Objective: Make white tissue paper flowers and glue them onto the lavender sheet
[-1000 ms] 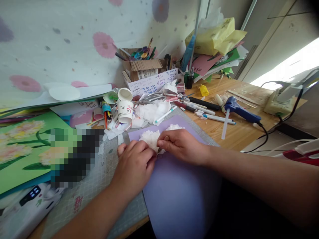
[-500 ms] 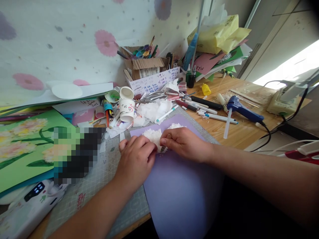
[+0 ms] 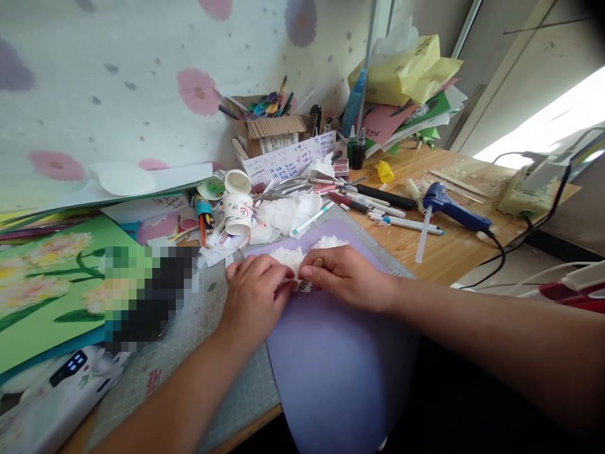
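Observation:
A sheet of purple paper (image 3: 331, 372) lies partly on the grey cutting mat and runs past the table's front edge. Near its far end are two ruffled clumps of white tissue paper (image 3: 287, 256), one largely behind my right hand. My left hand (image 3: 258, 290) rests on the paper with curled fingers, thumb and index finger closed at the near clump's edge. Pinched together over the same clump, the fingers of my right hand (image 3: 343, 274) hold a small thing; a rounded end and a greyish tip show, but its kind is unclear.
Behind the hands are a paper cup (image 3: 237, 214), crumpled tissue (image 3: 293, 211) and several pens (image 3: 397, 222). A blue glue gun (image 3: 456, 208) with its cord lies to the right. A green painted flower picture (image 3: 42, 277) and a white device with a display (image 3: 61, 391) are at left.
The view has shifted slightly. My right hand has turned a little over the tissue clump, showing more of the held thing's rounded end. My left hand stays at the clump's edge.

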The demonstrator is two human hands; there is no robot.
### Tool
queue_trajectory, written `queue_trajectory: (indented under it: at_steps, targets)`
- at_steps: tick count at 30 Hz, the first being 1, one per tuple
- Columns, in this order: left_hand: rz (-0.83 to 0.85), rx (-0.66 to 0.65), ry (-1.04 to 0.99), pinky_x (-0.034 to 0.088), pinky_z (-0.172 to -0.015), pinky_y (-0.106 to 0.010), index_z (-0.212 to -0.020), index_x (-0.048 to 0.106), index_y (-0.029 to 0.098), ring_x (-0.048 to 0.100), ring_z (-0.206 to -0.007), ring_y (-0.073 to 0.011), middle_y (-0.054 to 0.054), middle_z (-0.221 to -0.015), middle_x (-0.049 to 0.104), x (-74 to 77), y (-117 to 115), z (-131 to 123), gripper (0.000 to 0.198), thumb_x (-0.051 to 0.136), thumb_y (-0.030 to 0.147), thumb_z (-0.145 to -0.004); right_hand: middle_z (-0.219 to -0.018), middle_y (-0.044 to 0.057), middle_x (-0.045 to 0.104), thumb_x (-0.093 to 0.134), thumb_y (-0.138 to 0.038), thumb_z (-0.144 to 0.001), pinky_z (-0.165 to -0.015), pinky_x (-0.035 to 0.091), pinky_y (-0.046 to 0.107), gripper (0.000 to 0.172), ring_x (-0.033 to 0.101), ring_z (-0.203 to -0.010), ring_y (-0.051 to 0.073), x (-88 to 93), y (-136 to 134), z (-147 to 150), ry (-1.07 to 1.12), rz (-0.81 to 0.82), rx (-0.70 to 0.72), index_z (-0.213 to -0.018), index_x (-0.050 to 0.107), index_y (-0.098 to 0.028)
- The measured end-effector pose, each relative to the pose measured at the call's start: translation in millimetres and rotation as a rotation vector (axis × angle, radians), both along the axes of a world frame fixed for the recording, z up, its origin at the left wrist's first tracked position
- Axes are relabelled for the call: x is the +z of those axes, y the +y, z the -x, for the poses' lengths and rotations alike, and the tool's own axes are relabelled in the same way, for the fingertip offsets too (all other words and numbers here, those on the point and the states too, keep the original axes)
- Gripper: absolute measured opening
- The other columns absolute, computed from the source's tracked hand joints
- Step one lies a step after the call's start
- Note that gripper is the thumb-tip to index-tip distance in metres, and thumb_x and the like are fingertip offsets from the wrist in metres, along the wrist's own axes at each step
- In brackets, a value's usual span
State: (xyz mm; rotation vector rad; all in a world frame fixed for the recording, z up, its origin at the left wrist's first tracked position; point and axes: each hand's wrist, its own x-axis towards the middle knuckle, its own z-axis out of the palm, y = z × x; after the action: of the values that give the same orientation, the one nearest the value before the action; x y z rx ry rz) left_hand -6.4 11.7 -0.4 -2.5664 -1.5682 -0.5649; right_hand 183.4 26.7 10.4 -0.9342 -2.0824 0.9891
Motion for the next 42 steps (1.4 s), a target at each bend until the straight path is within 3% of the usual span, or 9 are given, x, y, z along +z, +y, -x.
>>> queue_trajectory:
  at_steps: [7,11,15,20,26,30,33,36,42]
  targets:
    - [0.03,0.108,-0.249,0.043,-0.076,-0.032,-0.086,0.063,0.02,0.059,-0.083,-0.0182,-0.002,-0.084,0.064,7.3,11,13,0.016,0.047,0.026,-0.088,-0.067,0.0,0.059,0.045,-0.028,-0.091,-0.057,0.037,0.02,0.023,0.051,-0.06,0.011,-5.5,1,2,-0.078,-0.012,-0.079,-0.081,0.062,-0.016]
    - [0.089,0.132,-0.174,0.045,-0.075,-0.032,-0.086,0.064,0.022,0.061,-0.085,-0.0198,-0.001,-0.086,0.066,17.6,33,13,0.012,0.053,0.024,-0.08,-0.068,0.0,0.06,0.046,-0.027,-0.091,-0.059,0.038,0.02,0.022,0.052,-0.061,0.011,-5.2,0,0,-0.074,-0.007,-0.07,-0.081,0.062,-0.016]
    - [0.084,0.124,-0.069,0.04,-0.08,-0.04,-0.085,0.064,0.025,0.061,-0.091,-0.0244,-0.001,-0.09,0.068,22.6,69,-6,0.011,0.061,0.026,-0.075,-0.069,0.001,0.061,0.045,-0.027,-0.091,-0.06,0.039,0.021,0.022,0.054,-0.063,0.012,-4.8,0,-1,-0.068,-0.011,-0.062,-0.081,0.062,-0.017]
    - [0.004,0.144,0.002,0.037,-0.082,-0.045,-0.091,0.063,0.026,0.057,-0.096,-0.0294,-0.005,-0.098,0.066,16.1,108,-39,0.02,0.065,0.03,-0.072,-0.069,0.001,0.061,0.047,-0.025,-0.09,-0.06,0.039,0.02,0.021,0.053,-0.062,0.012,-2.5,0,0,-0.063,-0.029,-0.063,-0.079,0.062,-0.017]
    - [-0.054,0.092,0.031,0.035,-0.081,-0.048,-0.084,0.065,0.023,0.054,-0.096,-0.0323,-0.008,-0.094,0.063,7.9,129,-72,0.021,0.066,0.039,-0.07,-0.068,0.0,0.059,0.047,-0.024,-0.089,-0.059,0.039,0.02,0.019,0.05,-0.06,0.011,-2.3,1,-2,-0.07,-0.027,-0.05,-0.079,0.062,-0.016]
    - [-0.049,0.112,0.02,0.035,-0.078,-0.046,-0.071,0.067,0.023,0.055,-0.092,-0.0298,-0.007,-0.087,0.064,8.9,138,-78,0.01,0.058,0.025,-0.075,-0.069,0.001,0.061,0.048,-0.023,-0.089,-0.06,0.039,0.02,0.018,0.052,-0.061,0.011,-2.7,1,-2,-0.075,-0.038,-0.049,-0.081,0.063,-0.016]
    - [-0.035,0.139,-0.009,0.035,-0.076,-0.043,-0.07,0.068,0.024,0.057,-0.088,-0.0268,-0.005,-0.085,0.065,17.6,137,-69,0.014,0.055,0.023,-0.075,-0.071,0.001,0.062,0.048,-0.023,-0.089,-0.061,0.039,0.02,0.017,0.054,-0.063,0.011,-1.5,1,-2,-0.08,-0.038,-0.046,-0.082,0.063,-0.017]
    - [-0.034,0.125,-0.027,0.036,-0.075,-0.039,-0.068,0.067,0.024,0.057,-0.086,-0.024,-0.002,-0.084,0.066,28.0,121,-50,0.013,0.055,0.023,-0.074,-0.071,0.001,0.062,0.048,-0.023,-0.089,-0.061,0.039,0.02,0.018,0.054,-0.063,0.011,-0.2,0,-2,-0.086,-0.028,-0.048,-0.081,0.063,-0.017]
    - [-0.088,0.06,-0.002,0.031,-0.081,-0.041,-0.068,0.065,0.022,0.057,-0.086,-0.0217,-0.002,-0.082,0.062,32.1,43,-7,0.014,0.054,0.02,-0.076,-0.071,0.002,0.062,0.048,-0.024,-0.09,-0.061,0.038,0.021,0.019,0.053,-0.065,0.012,-2.4,0,-3,-0.067,-0.016,-0.057,-0.083,0.063,-0.016]
